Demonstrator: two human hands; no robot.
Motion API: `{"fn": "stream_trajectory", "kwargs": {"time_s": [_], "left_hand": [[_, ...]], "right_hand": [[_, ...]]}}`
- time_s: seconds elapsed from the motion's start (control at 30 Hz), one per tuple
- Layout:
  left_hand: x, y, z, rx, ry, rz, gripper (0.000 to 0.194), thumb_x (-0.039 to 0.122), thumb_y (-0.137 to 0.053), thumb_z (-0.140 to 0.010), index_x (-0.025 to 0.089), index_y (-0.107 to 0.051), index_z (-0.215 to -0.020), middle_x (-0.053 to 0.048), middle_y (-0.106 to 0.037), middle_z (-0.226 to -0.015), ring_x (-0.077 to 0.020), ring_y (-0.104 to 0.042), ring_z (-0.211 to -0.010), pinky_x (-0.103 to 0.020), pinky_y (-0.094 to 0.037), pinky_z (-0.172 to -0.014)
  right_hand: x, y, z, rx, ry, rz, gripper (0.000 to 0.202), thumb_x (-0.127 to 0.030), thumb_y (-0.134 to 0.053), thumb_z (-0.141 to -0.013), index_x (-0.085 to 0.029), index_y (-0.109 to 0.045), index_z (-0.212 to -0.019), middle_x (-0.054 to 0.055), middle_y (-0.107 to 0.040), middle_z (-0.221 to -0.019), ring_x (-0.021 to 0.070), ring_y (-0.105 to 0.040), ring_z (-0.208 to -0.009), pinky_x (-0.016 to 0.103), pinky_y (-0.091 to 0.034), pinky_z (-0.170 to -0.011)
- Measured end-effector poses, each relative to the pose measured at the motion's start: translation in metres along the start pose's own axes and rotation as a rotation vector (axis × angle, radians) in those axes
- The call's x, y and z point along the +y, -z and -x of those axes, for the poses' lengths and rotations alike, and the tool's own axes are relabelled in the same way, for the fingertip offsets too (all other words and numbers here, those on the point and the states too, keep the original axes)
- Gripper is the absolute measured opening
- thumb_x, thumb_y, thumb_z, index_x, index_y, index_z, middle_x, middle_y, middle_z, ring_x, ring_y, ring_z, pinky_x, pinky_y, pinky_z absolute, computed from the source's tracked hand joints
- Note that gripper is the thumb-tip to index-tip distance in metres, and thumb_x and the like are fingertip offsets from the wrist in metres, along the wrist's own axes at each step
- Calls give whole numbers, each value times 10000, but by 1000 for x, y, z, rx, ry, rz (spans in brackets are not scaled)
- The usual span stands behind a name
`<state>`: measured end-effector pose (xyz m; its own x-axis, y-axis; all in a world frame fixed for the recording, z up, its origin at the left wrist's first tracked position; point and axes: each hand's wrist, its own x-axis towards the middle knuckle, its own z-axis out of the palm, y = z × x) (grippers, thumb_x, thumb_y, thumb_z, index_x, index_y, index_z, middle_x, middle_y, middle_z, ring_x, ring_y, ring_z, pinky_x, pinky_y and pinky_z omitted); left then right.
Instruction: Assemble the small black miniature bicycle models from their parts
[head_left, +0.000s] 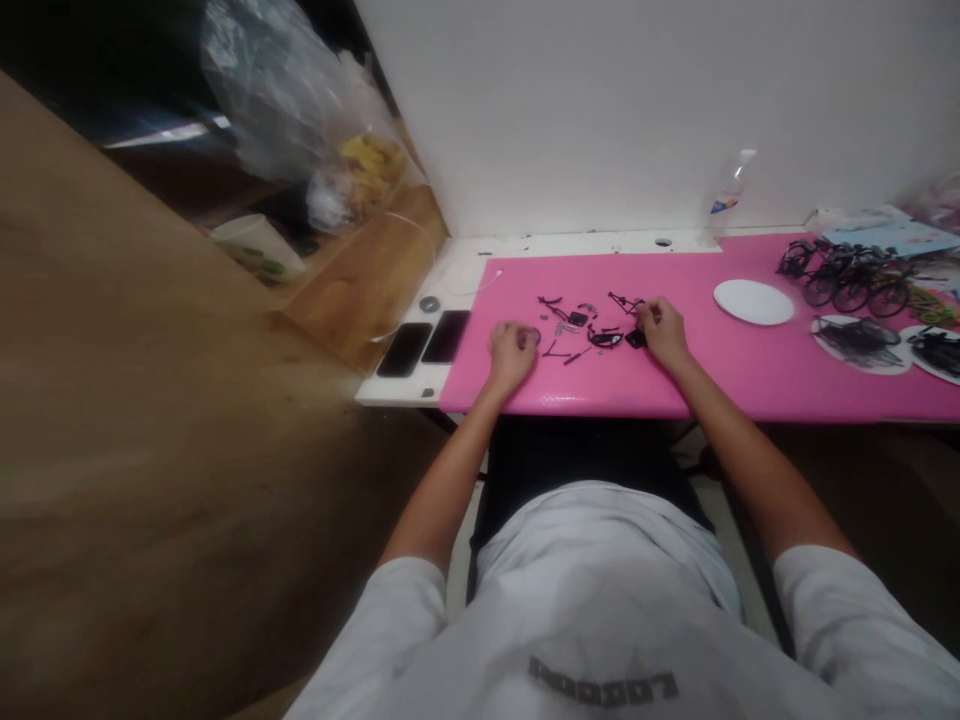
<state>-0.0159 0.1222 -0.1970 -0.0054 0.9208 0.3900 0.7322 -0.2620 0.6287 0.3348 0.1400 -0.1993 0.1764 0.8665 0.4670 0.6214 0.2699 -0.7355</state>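
My left hand (513, 354) rests on the pink mat with its fingers closed on a small round part that looks like a miniature wheel (534, 336). My right hand (666, 335) is in a pinch at the right of the scattered parts. What its fingertips hold is hidden. Close by its fingers are a thin black miniature bike frame (624, 302) and a small black block-like piece (635, 339). Between the hands lie several tiny dark parts, among them a curved black piece (604, 339), a thin rod (577, 356) and another block-like piece (577, 319).
A white plate (752, 302) sits to the right, with assembled miniature bicycles (844, 275) behind plates of black parts (862, 342). Two dark phones (445, 337) lie at the table's left end. A clear bottle (731, 190) stands against the white wall.
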Motion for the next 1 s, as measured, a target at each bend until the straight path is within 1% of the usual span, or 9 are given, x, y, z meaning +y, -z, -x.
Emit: {"fn": "stream_trajectory", "kwargs": {"time_s": [0.07, 0.17, 0.33, 0.43, 0.57, 0.63, 0.73, 0.87, 1.0], "left_hand": [[1, 1, 0, -9, 5, -12, 147, 263, -604, -1043, 245, -734, -1107, -125, -689, -1301, -321, -619, -1310, -511, -492, -1168], [2, 2, 0, -13, 4, -11, 143, 253, -608, -1037, 245, -741, -1092, -127, -688, -1299, -324, -622, -1302, -512, -493, -1166], [2, 2, 1, -3, -12, 17, 150, 240, -610, -1031, 231, -749, -1087, -132, -689, -1284, -325, -622, -1286, -514, -483, -1169], [2, 2, 1, -9, -15, 6, 157, 229, -609, -1028, 220, -756, -1082, -130, -696, -1270, -318, -620, -1277, -493, -474, -1162], [1, 2, 0, 4, -22, 38, 152, 222, -620, -1022, 217, -768, -1058, -133, -706, -1250, -324, -620, -1259, -490, -467, -1144], [1, 2, 0, 6, -20, 51, 152, 221, -623, -1020, 220, -772, -1051, -134, -705, -1244, -330, -618, -1249, -495, -464, -1140], [1, 1, 0, 7, -18, 61, 149, 224, -626, -1018, 219, -773, -1045, -137, -707, -1234, -334, -617, -1243, -496, -463, -1136], [1, 1, 1, 15, -32, 81, 149, 214, -627, -1008, 214, -775, -1023, -138, -713, -1223, -336, -617, -1240, -503, -456, -1142], [1, 1, 0, 9, -31, 76, 150, 214, -623, -1006, 215, -771, -1032, -135, -711, -1231, -331, -611, -1251, -501, -452, -1157]], "right_hand": [[-2, 0, 1, -2, -20, -51, 679, -931, -490, -990, -265, -621, -963, 102, -773, -942, 298, -737, -895, 454, -614, -818], [-7, -2, 3, 3, -39, -71, 698, -955, -533, -954, -263, -621, -930, 95, -766, -885, 297, -750, -851, 454, -623, -801], [-15, -3, 6, 25, -128, -131, 652, -907, -644, -915, -255, -639, -896, 74, -743, -762, 298, -761, -739, 425, -602, -683], [-18, -1, 7, 49, -129, -84, 626, -863, -677, -917, -239, -669, -863, 63, -737, -709, 273, -735, -681, 410, -583, -684], [-20, 1, 7, 89, -150, -79, 594, -823, -701, -919, -235, -666, -843, 49, -724, -688, 251, -717, -672, 382, -559, -681], [-20, 1, 6, 119, -130, -81, 547, -771, -732, -918, -232, -677, -841, 43, -719, -705, 240, -700, -683, 374, -548, -690], [-19, 1, 4, 146, -43, -70, 438, -651, -758, -938, -226, -712, -842, 49, -731, -780, 231, -675, -741, 378, -550, -745], [-18, 1, 1, 144, 114, -14, 289, -486, -810, -926, -224, -738, -827, 72, -732, -885, 256, -665, -871, 426, -575, -872], [-17, 0, 1, 149, 160, 15, 160, -376, -829, -915, -225, -785, -881, 79, -700, -951, 281, -652, -994, 474, -579, -959]]}}
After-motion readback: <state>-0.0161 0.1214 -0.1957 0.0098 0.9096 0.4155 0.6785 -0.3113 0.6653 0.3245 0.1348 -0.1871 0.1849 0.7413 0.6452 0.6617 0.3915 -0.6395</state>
